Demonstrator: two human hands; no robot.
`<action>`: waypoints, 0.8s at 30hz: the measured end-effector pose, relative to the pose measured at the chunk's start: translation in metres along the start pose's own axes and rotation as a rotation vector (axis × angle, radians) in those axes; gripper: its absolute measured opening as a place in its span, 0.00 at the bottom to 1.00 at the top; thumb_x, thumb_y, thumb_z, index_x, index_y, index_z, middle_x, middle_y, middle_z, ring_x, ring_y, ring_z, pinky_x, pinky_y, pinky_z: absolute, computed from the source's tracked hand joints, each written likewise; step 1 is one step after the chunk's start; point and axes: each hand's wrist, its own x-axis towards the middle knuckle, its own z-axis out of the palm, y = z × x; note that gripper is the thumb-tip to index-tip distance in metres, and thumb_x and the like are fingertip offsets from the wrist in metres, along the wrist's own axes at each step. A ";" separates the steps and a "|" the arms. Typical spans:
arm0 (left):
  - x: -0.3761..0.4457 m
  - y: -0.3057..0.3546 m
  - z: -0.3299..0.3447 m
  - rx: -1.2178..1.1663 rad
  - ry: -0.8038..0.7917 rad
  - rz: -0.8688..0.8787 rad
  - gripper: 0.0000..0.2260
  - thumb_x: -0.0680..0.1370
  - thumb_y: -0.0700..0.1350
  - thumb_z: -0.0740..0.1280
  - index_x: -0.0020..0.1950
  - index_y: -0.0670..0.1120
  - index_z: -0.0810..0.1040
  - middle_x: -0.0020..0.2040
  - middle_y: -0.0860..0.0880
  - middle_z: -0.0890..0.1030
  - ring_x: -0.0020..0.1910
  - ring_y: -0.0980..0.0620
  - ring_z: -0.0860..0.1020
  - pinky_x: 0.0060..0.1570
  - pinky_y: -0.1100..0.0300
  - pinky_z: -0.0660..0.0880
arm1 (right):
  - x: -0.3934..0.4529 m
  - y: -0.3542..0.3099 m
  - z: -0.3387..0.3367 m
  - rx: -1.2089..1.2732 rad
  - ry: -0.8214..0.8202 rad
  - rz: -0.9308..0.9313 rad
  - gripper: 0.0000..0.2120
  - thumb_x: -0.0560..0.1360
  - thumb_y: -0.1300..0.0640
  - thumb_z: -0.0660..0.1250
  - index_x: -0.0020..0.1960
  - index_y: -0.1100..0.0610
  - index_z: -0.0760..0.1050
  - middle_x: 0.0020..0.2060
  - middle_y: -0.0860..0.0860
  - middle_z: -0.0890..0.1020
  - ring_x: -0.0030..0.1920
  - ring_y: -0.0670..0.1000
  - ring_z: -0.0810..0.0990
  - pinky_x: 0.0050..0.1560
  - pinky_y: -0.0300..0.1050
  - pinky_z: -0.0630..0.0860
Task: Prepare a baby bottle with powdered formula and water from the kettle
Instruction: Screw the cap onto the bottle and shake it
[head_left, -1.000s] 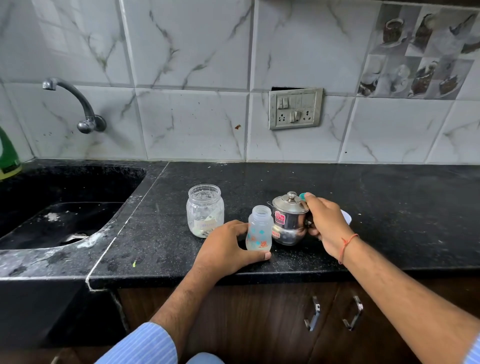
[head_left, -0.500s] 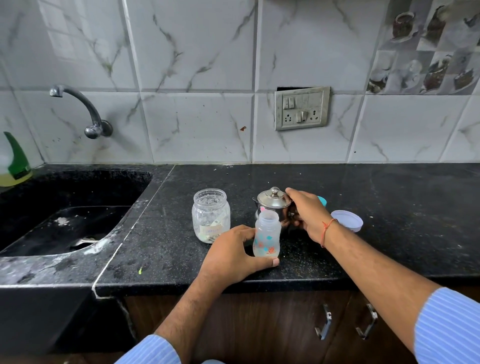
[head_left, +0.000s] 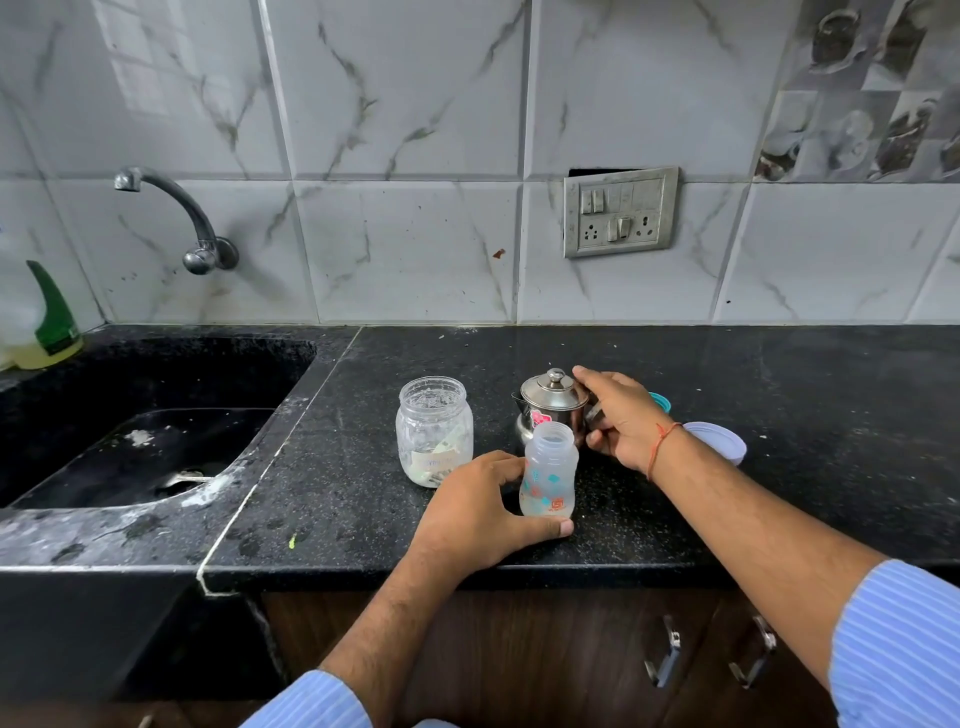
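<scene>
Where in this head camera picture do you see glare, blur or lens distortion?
Head view: the wide lens bends the black stone counter edge and the wall tile lines; a soft window reflection sits on the upper left marble tiles; the small steel kettle shows bright highlights; the patterned tiles at upper right look blurred.

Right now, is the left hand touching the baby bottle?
Touching. The head view shows the left hand wrapped around the baby bottle, thumb across its base.
</scene>
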 end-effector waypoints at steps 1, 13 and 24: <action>0.000 0.000 0.000 -0.001 0.001 -0.001 0.31 0.66 0.73 0.80 0.65 0.60 0.87 0.58 0.65 0.82 0.57 0.65 0.81 0.61 0.61 0.80 | -0.003 0.000 0.000 -0.014 0.014 -0.023 0.12 0.78 0.42 0.75 0.51 0.48 0.76 0.37 0.52 0.82 0.20 0.44 0.72 0.22 0.36 0.69; 0.002 -0.005 0.003 -0.005 -0.011 -0.003 0.33 0.63 0.76 0.77 0.63 0.61 0.87 0.58 0.66 0.82 0.58 0.65 0.81 0.61 0.59 0.80 | -0.039 -0.024 -0.065 -0.637 0.327 -0.792 0.04 0.79 0.46 0.71 0.50 0.45 0.80 0.43 0.40 0.85 0.46 0.48 0.85 0.40 0.45 0.80; 0.002 -0.004 0.004 -0.007 0.004 -0.002 0.29 0.63 0.75 0.78 0.61 0.64 0.86 0.56 0.66 0.82 0.56 0.68 0.79 0.55 0.67 0.76 | -0.008 -0.010 -0.106 -1.388 0.203 -0.333 0.46 0.63 0.16 0.66 0.75 0.37 0.72 0.74 0.44 0.76 0.74 0.55 0.72 0.56 0.59 0.60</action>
